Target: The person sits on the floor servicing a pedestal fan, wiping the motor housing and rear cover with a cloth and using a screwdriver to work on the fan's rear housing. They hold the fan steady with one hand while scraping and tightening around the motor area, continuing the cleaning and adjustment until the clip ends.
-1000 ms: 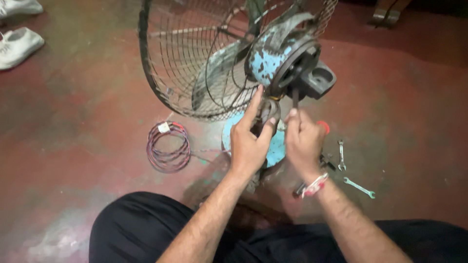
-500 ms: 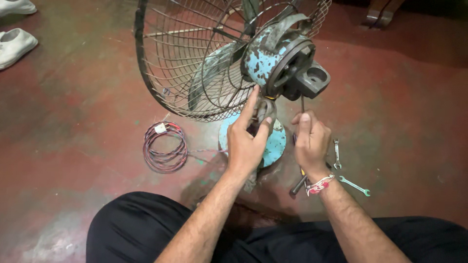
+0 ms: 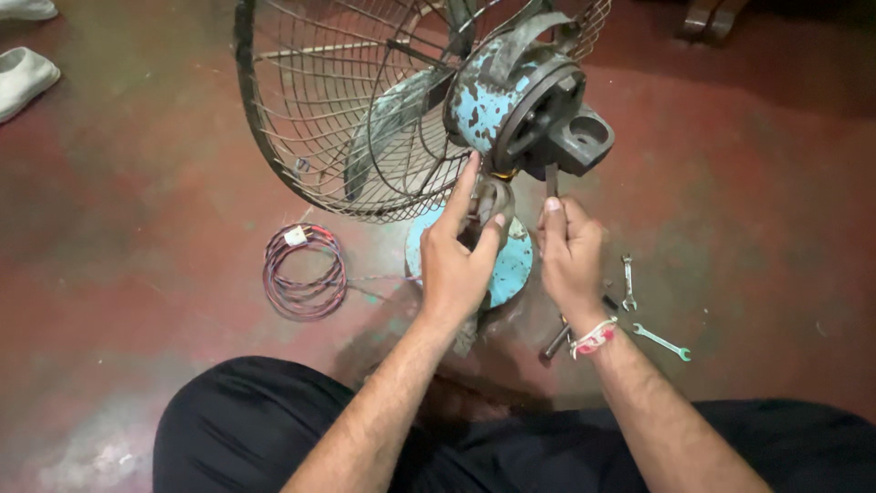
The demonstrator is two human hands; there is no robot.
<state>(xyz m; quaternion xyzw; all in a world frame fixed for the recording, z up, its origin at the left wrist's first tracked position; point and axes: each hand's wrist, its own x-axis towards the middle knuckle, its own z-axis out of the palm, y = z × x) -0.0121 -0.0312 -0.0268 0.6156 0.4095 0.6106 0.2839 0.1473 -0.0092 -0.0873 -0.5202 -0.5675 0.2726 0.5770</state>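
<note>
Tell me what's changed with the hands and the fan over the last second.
Little has changed. The right hand slid down and away from the fan motor, still gripping a thin tool pointed up at it. The left hand stays on the bracket under the motor. The wire coil and spanners lie where they were.

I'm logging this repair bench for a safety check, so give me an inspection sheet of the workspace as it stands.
Surface: worn red floor with pale patches.
Job's things: old blue fan with wire cage, tilted over its round blue base.
Clutter: two spanners and a dark tool on the floor by the right wrist.
Hands: left hand grips the fan's neck; right hand holds a thin tool up to the motor.
Cables: coiled wire on the floor.
Surroundings: pale shoes top left.
</note>
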